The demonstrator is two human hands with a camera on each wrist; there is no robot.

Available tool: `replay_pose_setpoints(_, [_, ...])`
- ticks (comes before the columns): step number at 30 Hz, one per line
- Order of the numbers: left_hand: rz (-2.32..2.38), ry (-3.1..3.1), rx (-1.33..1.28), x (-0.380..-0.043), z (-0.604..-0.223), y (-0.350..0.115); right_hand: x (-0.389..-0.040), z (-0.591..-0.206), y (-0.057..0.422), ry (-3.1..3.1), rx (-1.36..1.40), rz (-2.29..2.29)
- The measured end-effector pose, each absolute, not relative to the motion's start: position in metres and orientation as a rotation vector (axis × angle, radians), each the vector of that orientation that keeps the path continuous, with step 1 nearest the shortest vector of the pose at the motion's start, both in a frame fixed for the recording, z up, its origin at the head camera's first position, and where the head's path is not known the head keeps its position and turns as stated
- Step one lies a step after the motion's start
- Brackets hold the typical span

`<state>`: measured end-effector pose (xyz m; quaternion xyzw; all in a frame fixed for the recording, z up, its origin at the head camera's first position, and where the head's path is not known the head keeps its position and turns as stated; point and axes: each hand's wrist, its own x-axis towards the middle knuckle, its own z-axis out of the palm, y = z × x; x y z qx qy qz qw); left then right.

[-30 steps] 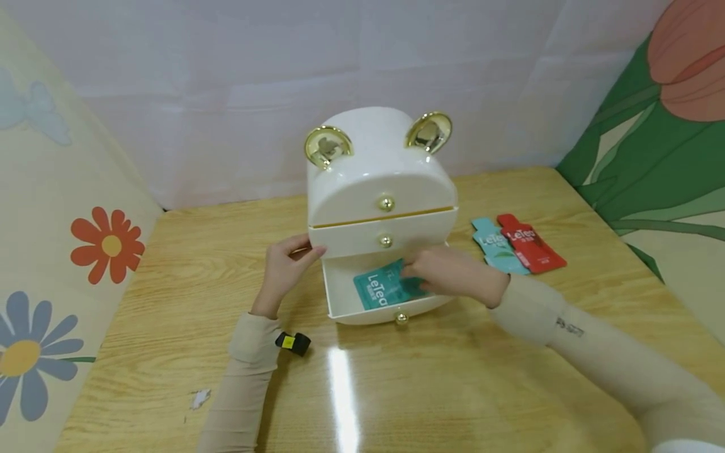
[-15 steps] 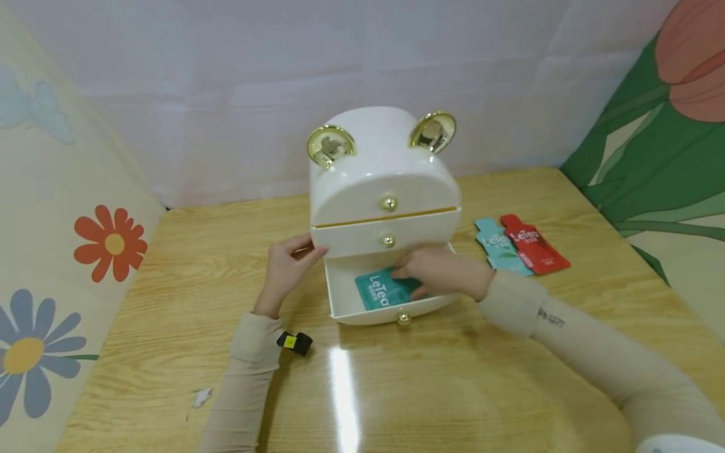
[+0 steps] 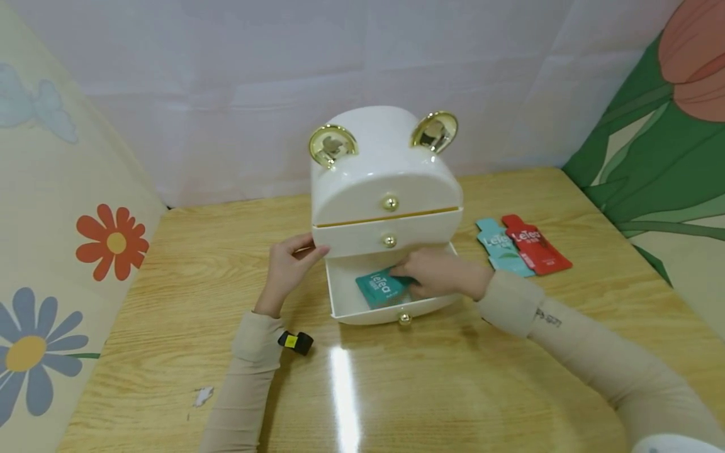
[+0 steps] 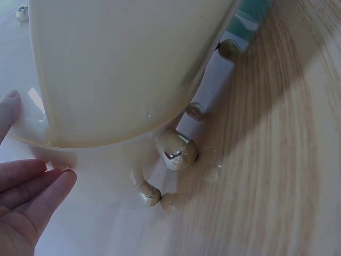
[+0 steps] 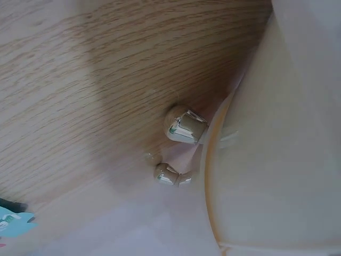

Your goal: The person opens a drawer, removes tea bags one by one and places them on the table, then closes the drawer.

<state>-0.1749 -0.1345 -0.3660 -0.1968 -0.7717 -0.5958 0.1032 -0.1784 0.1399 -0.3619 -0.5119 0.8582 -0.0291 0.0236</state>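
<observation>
A white drawer cabinet (image 3: 376,145) with gold ears stands on the table, its bottom drawer (image 3: 342,277) pulled out. Inside the drawer lies a teal LeTea sachet (image 3: 381,287), somewhat bent. My right hand (image 3: 442,270) reaches in from the right and pinches the sachet's right end, which it covers. At the cabinet's left side my left hand (image 3: 291,261) steadies it, thumb near the middle drawer's front corner. In the left wrist view its fingers (image 4: 37,192) are nearly straight along the side. The right wrist view does not show the right hand.
Right of the cabinet lie a light blue pouch (image 3: 501,248) and a red pouch (image 3: 538,245), overlapping. A black strap with a yellow tag (image 3: 294,343) is beside the left cuff. A white scrap (image 3: 202,396) lies on the wooden table (image 3: 442,390) near the front left.
The right hand has shifted slightly left within the drawer, and the teal sachet has bent and tilted under its fingers. The left hand stays at the cabinet's side.
</observation>
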Motion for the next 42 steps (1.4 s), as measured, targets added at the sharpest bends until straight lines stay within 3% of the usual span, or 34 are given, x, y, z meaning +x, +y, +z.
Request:
replay_pose_setpoints(7, [-1.783,-2.241,-0.568,-0.191,-0.390,-0.138,-0.179,-0.362,0.138,2.742,-1.641,-0.111])
replay_pose_setpoints(16, [-1.754,-2.279,-0.567,-0.174,-0.365,-0.133,-0.173,-0.356,0.138,2.858,-1.665,-0.027])
replay_pose_setpoints(42, [-1.765,-2.288,-0.535,-0.173,-0.365,-0.132,-0.127,-0.297,0.186,3.038,-1.621,-0.055])
